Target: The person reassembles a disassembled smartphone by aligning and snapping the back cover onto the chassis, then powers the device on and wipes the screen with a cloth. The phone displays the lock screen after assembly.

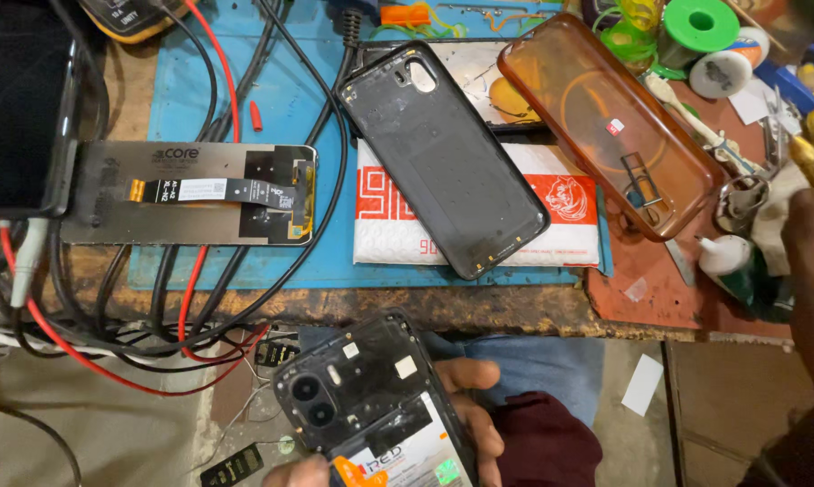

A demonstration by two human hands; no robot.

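The left hand (466, 410) is gripping an opened phone (371, 401) with its back cover off, fingers clamped around its right edge, near the bottom over the lap, below the bench edge. The phone's long axis is running near-to-far, tilted leftward, camera end pointing far-left. The right hand (808, 271) is reaching among tools at the right; whether it is grasping cannot be told, and picking a tool seems needed next.
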